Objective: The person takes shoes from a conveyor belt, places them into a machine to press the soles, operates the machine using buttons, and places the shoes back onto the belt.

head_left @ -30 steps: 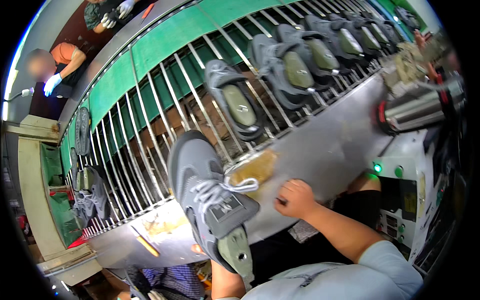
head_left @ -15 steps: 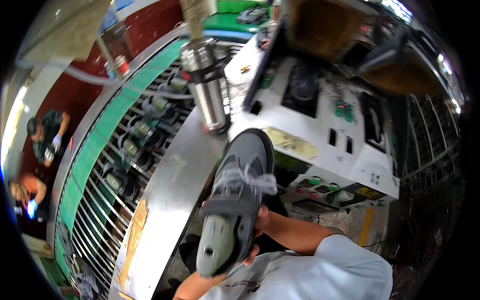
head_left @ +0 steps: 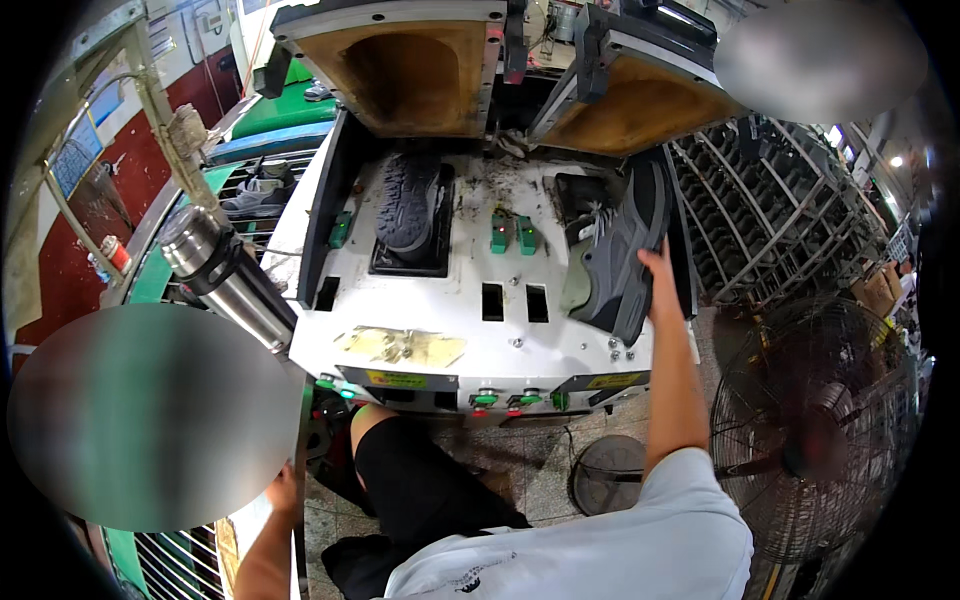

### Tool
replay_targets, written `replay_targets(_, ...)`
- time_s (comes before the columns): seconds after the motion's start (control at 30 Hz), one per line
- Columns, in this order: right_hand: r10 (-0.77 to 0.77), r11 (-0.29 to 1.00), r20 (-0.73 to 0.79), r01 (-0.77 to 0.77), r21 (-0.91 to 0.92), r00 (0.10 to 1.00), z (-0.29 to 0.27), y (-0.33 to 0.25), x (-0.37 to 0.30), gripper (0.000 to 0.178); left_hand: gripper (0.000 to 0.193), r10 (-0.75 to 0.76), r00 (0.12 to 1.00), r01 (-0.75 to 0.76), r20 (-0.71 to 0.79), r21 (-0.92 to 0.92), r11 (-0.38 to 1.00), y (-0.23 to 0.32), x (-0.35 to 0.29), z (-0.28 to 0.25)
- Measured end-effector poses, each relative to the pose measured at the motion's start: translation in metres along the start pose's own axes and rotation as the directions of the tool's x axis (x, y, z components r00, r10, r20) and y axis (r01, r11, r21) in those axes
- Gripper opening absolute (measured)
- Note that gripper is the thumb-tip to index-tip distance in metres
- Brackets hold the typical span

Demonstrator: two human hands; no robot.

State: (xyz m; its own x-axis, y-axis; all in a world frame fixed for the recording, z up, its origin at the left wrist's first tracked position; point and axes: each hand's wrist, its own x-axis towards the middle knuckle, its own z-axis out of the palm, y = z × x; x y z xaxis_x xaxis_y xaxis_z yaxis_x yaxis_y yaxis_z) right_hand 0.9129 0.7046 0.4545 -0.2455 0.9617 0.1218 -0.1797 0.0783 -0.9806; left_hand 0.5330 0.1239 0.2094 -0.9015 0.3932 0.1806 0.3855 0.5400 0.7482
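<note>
My right hand is closed on a grey shoe with pale laces, a pale green last showing at its heel end. The shoe is tilted, sole to the right, over the right-hand dark recess of a white press machine. On the machine's left pad lies another dark shoe, its treaded sole upward. Low at the left, my left hand is by the edge of the metal counter, apart from the shoe. A blurred patch covers part of the view there, and its fingers do not show clearly.
Two raised lids with brown linings stand behind the machine. A steel flask stands at its left, near a roller conveyor and a shoe. A caged fan and a metal rack are on the right.
The view has turned right toward the machine. The grey shoe has gone from before my chest to the machine's right side in my right hand. My left hand is now down at the counter.
</note>
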Motion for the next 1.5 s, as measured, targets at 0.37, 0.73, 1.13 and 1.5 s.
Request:
replay_targets(0.37,0.085,0.415,-0.077,-0.106,-0.904,0.993,0.008,0.009,0.194,0.112,0.038,0.141,0.969,-0.246,0.202,0.788,0.564,-0.140,-0.010,0.002)
replay_targets(0.73,0.189,0.019,-0.140,-0.146,-0.989,0.972,0.036,0.027,0.179,0.102,0.026,0.207,0.978,-0.135,-0.008,0.732,0.667,-0.107,-0.011,0.010)
replay_targets(1.13,-0.551,0.745,-0.222,0.354,-0.566,0.804,-0.094,0.080,-0.053,0.019,0.012,0.099,0.887,0.021,0.451,-0.253,0.967,0.174,-0.055,0.172)
replay_targets(1.5,0.517,0.740,-0.280,-0.257,0.622,0.809,-0.204,0.174,-0.147,0.022,0.026,0.383,0.517,-0.170,0.765,-0.347,0.922,0.300,-0.092,0.272)
